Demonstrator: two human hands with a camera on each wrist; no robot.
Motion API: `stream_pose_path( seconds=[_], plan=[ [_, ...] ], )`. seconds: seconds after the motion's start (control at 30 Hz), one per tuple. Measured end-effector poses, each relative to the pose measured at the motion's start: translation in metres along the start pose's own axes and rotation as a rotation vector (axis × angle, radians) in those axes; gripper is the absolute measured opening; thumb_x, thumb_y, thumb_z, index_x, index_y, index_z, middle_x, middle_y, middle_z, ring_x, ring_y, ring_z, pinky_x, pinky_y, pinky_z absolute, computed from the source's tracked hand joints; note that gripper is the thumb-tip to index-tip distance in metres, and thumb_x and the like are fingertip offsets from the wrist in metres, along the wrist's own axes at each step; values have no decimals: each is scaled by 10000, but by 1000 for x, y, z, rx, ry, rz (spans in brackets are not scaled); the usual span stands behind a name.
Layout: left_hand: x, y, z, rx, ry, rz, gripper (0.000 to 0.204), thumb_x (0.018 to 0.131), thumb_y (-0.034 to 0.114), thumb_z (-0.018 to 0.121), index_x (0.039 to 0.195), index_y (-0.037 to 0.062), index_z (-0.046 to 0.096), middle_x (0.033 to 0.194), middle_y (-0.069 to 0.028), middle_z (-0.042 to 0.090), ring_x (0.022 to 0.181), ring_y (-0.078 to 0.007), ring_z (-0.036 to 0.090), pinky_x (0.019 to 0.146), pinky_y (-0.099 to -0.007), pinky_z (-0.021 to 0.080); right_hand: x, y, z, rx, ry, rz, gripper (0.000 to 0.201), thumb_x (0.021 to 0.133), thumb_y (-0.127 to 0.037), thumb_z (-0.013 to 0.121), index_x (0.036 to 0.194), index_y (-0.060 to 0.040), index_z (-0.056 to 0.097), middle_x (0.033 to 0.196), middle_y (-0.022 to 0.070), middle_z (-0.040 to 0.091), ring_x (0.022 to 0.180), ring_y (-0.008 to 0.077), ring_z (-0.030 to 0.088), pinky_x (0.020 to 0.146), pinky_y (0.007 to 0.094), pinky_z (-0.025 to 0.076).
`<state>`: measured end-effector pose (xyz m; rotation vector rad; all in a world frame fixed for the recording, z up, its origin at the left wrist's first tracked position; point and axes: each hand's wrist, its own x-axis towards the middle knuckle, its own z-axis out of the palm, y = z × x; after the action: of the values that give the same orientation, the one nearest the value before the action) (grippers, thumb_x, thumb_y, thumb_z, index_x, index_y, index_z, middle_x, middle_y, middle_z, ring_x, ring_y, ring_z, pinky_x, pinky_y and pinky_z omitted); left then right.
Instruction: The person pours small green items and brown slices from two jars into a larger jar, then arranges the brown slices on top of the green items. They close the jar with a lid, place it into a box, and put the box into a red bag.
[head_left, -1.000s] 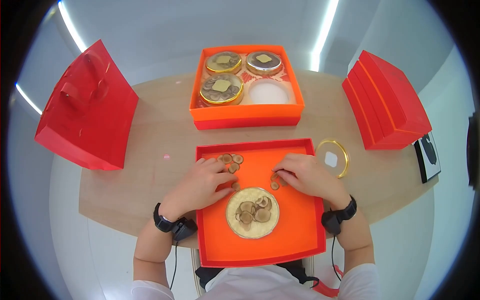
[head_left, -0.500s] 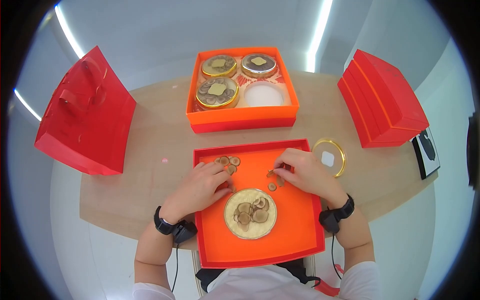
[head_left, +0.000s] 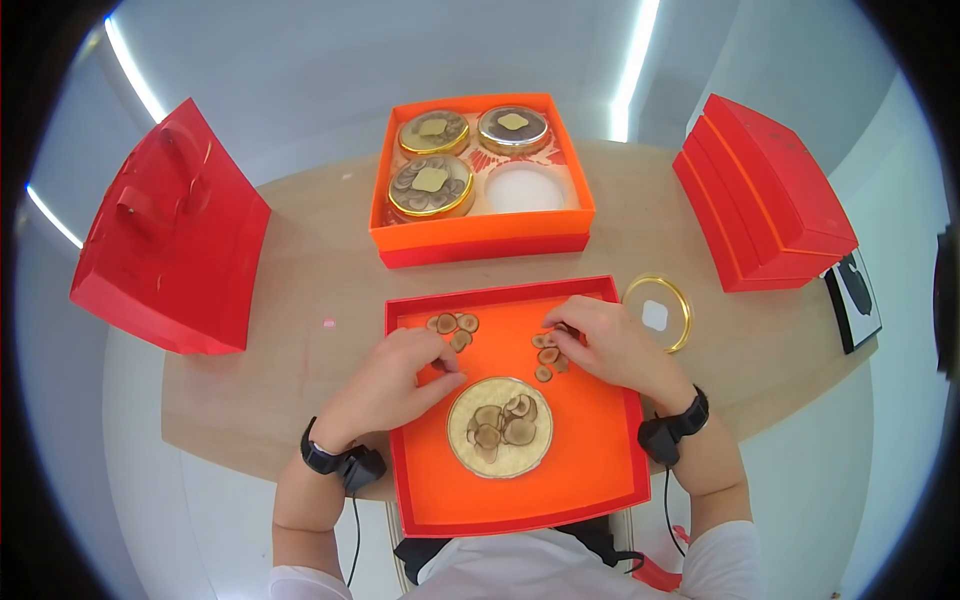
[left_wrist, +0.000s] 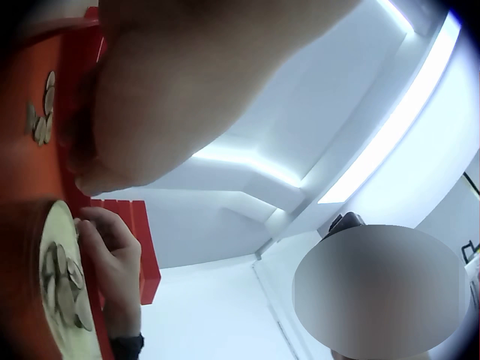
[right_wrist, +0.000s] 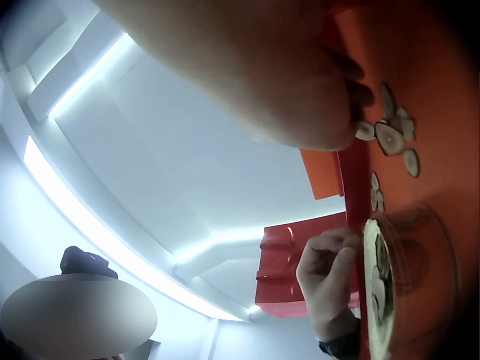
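Note:
My left hand (head_left: pixel 405 378) hovers over the left side of the red tray (head_left: pixel 520 510), thumb and fingertips together on a dried slice mostly hidden by the fingers. Just above lie several round dried slices (head_left: pixel 460 323), tan with darker rims. On the right, my right hand (head_left: pixel 605 345) has thumb and index at another small group of slices (head_left: pixel 543 373); in the right wrist view one slice (right_wrist: pixel 365 131) sits right at its fingertips. Between the hands stands a round clear tub (head_left: pixel 500 462) with a pale yellow bed and several overlapping slices (head_left: pixel 520 431) on top.
Behind the tray, an orange-red box (head_left: pixel 480 235) holds three lidded round tubs (head_left: pixel 432 185) and one vacant round recess (head_left: pixel 527 188). A gold-rimmed lid (head_left: pixel 684 300) lies right of the tray. A red bag (head_left: pixel 190 250) stands left, red boxes (head_left: pixel 765 195) right.
My left hand has drawn its fingers in, and the single slice near the tub is no longer visible on the tray. More slices now show beside my right fingertips.

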<state>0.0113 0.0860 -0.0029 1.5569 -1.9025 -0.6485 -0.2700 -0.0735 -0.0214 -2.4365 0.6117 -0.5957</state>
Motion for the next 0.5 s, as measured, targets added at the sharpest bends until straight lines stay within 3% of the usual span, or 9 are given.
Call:
stream_pose_path(
  seconds=[0.1,0.3,0.4,0.5],
  plan=[
    [-4,17,-7,-189,-131,-59,144,916,91,849,955,48,717,925,-67,733,935,-280,700,843,-390,556,1,2,0,10,0,6,127,990,-114,733,1069,-16,718,1004,136,746,917,341,741,795,440,599],
    [-5,20,-2,-210,-284,85,136,956,169,825,993,63,748,912,-63,714,922,-265,675,873,-405,538,2,1,-1,18,63,17,104,997,-63,730,1084,-6,725,991,125,752,893,297,745,799,383,597],
    [-5,10,6,-59,-255,180,136,911,130,864,978,82,756,910,-48,727,891,-252,676,843,-364,532,3,-4,-5,81,38,49,106,1002,-71,738,1092,-16,732,989,112,762,893,268,748,797,367,591],
    [-5,11,10,10,-178,143,139,915,136,855,1018,89,774,926,-56,732,904,-267,684,842,-381,541,0,-14,-14,236,-65,71,122,999,-109,758,1092,-33,740,971,104,757,884,277,736,778,372,585]
  ],
)
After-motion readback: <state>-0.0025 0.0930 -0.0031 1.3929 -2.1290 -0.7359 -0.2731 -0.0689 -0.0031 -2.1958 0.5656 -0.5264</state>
